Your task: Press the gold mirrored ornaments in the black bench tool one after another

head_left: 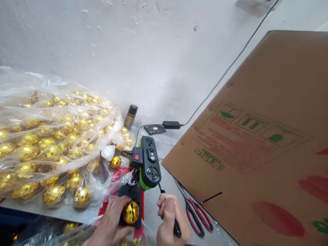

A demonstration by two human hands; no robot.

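A small black and green bench drill press (150,162) with a red switch stands on the work surface. My left hand (109,222) is around the left side of a gold mirrored ball (131,212), holding it on the black base below the machine. My right hand (170,225) is closed around the black grip of the machine's lever (177,228), to the right of the ball. A red plastic sheet (118,176) lies under the base.
A clear bag (44,139) of many gold balls covers the left. One loose ball (115,162) lies near the machine. Red-handled scissors (197,218) lie at right beside a large cardboard box (254,146). A bottle (130,117), phone (154,129) and power adapter (171,125) are behind.
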